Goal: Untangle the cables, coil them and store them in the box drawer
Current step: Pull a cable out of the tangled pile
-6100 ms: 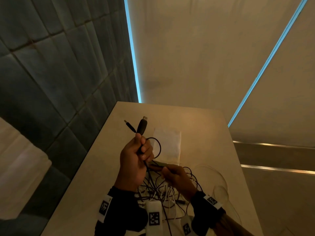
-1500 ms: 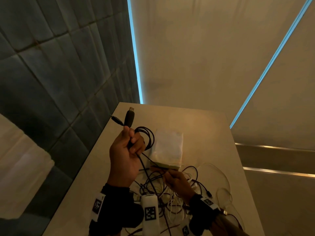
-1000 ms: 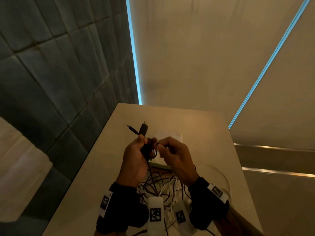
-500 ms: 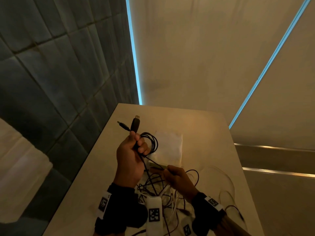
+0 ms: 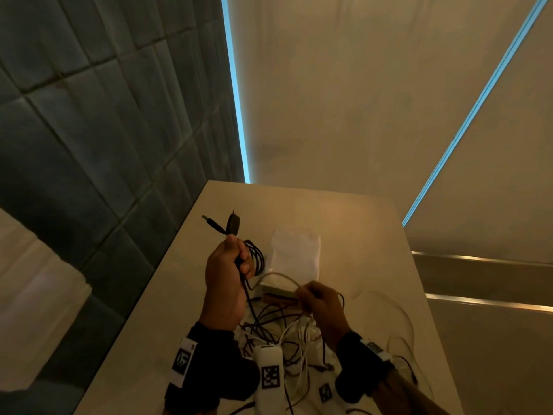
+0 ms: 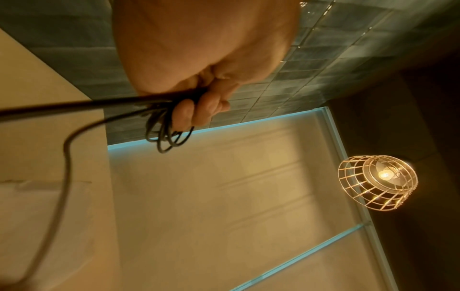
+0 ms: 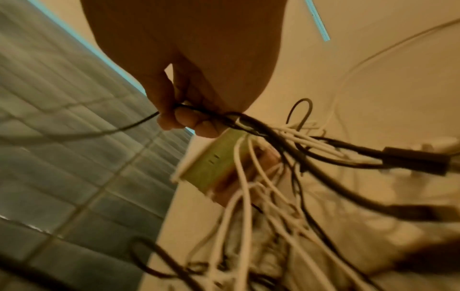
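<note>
My left hand [image 5: 229, 274] is raised above the table and grips a black cable [image 5: 256, 257] wound into small loops. Its two plugs [image 5: 232, 224] stick up past my fist. The left wrist view shows my fingers [image 6: 199, 112] curled round the loops [image 6: 166, 137]. My right hand [image 5: 321, 301] sits lower and to the right and pinches the same black cable's free run [image 7: 139, 123]. Beneath both hands a tangle of black and white cables [image 5: 284, 333] lies on the table. The small white box [image 5: 294, 256] stands behind my hands, its drawer end [image 7: 214, 163] near my right fingers.
The beige table [image 5: 344, 223] runs away from me, with a dark tiled wall [image 5: 89, 145] along its left edge. A thin white cable [image 5: 401, 313] loops over the table's right side. A lit wire-cage lamp [image 6: 376, 183] hangs overhead.
Over the last seconds the loops in my left hand have grown. My right hand went up to the left hand a second ago, then dropped back to the tangle with the cable.
</note>
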The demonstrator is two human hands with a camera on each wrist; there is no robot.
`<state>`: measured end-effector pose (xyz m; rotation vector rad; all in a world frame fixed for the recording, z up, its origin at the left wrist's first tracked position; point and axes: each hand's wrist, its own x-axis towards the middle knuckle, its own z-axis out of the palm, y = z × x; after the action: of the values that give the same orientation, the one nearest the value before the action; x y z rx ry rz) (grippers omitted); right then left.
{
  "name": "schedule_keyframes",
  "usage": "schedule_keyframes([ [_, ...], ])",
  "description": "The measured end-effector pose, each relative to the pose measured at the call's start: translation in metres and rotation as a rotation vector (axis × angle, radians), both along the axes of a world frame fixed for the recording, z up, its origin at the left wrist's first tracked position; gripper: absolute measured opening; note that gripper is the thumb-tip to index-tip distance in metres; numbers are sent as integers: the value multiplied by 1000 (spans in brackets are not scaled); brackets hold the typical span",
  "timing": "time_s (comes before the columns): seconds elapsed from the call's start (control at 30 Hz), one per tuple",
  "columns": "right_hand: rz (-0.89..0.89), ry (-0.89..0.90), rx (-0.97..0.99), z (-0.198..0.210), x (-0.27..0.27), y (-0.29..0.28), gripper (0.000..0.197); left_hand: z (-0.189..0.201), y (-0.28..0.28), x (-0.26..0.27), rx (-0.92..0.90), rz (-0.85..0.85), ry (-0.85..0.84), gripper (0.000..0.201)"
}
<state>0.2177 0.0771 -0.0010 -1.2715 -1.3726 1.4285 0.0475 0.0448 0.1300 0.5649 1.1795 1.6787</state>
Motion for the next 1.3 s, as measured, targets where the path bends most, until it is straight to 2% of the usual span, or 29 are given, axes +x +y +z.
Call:
schedule_keyframes([
  [0.1, 0, 103, 93, 51, -9, 10, 15, -5, 0, 4, -67, 17, 27, 40],
  [0.2, 80, 183, 199, 89, -18, 9, 14, -8, 0, 11, -125, 17, 8, 36],
  [0.33, 231, 201, 213, 105, -29, -2, 13, -3, 1, 14, -125, -34, -107, 35],
  [0.47, 320, 182, 120, 85, -29, -6, 14, 5, 0, 10, -10, -32, -268, 32],
  [0.57, 286, 187, 56, 59, -25, -5, 27, 6, -1, 11, 32, -41, -231, 34],
  [0.77, 224, 108, -19, 13, -12, -11, 35, 3, -4, 6, 52, -84, -155, 36],
  [1.0, 118, 64, 13, -19, -19, -22, 33, 6, -2, 1, 137, 33, -121, 33],
  [1.17, 120, -48, 9, -52, -8, -20, 36, 12, -3, -7, 174, 33, -89, 35],
  [1.23, 75, -115, -30, -56, -2, -15, 39, 12, -4, -9, 151, 28, -58, 36],
  [1.3, -9, -111, -44, -46, 0, -8, 34, 9, -4, -11, 102, 29, -24, 36],
])
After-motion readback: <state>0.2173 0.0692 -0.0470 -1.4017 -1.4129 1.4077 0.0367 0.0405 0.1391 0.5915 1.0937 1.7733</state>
